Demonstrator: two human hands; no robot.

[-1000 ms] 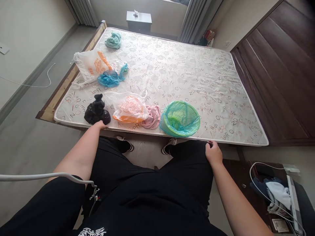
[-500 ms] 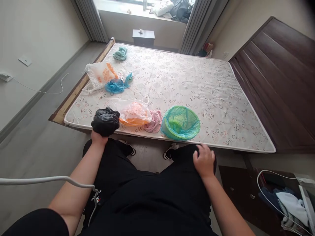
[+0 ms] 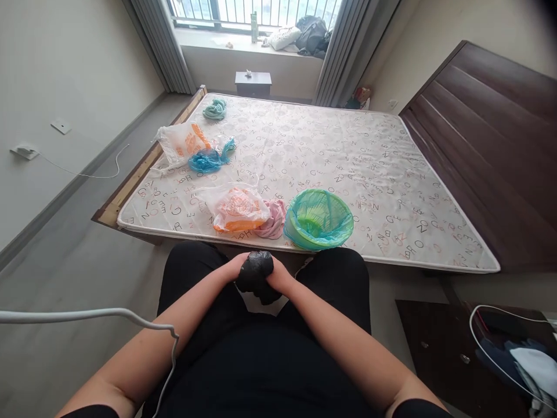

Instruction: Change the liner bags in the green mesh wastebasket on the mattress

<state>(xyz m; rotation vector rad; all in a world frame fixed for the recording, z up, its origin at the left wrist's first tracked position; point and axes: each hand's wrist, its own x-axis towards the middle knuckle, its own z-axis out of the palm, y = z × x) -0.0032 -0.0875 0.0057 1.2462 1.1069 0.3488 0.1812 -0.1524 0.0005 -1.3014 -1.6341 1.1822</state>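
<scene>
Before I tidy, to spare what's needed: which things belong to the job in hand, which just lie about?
In hand:
black bag, in left hand and right hand

Seemingly just lying about:
blue bag
pink cloth
teal cloth
green basket
nearer printed bag
farther printed bag

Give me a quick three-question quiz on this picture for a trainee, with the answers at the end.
1. What do the left hand and right hand hold between them?

2. True or false: on the mattress, the pink cloth lies between the orange-printed bag nearest the person and the green basket.

3. Which of these lies closest to the window?
A. The blue plastic bag
B. The teal cloth
C. The pink cloth

Key:
1. A bunched black bag
2. True
3. B
</scene>
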